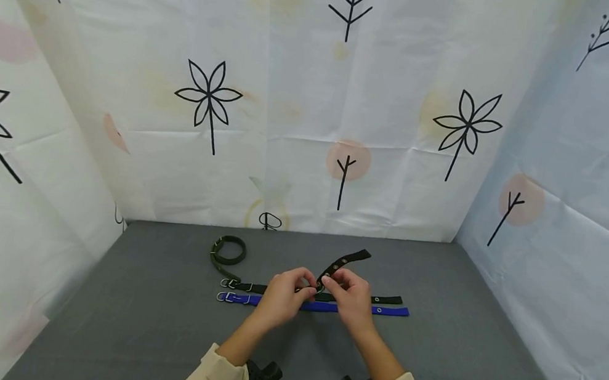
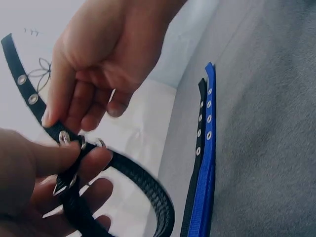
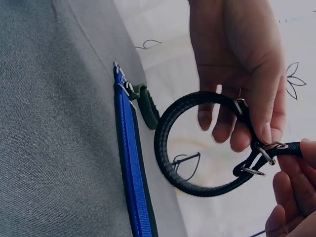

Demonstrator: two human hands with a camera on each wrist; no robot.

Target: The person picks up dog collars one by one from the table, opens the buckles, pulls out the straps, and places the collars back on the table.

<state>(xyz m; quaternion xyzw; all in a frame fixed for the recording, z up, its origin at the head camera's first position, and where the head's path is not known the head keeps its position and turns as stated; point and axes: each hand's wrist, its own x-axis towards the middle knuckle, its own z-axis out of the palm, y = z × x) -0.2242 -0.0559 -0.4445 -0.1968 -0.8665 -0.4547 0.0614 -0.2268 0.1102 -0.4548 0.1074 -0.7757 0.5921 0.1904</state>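
Note:
A black collar (image 3: 163, 143) with metal eyelets is bent into a loop, held up above the table. Its strap end (image 1: 355, 257) points up and to the right, past the buckle (image 3: 266, 155). Near that buckle my left hand (image 1: 279, 299) pinches the collar between thumb and fingers. My right hand (image 1: 354, 303) pinches the eyeleted strap just beyond it, thumb against the band in the left wrist view. Behind and below the hands lie a blue collar (image 1: 391, 311) and a dark collar (image 1: 389, 300), straight and side by side, buckles to the left.
A green collar (image 1: 243, 253) lies coiled at the back left, its tail reaching the dark collar's buckle. Grey cloth covers the table (image 1: 157, 323). White patterned sheets (image 1: 293, 90) stand at the back and both sides.

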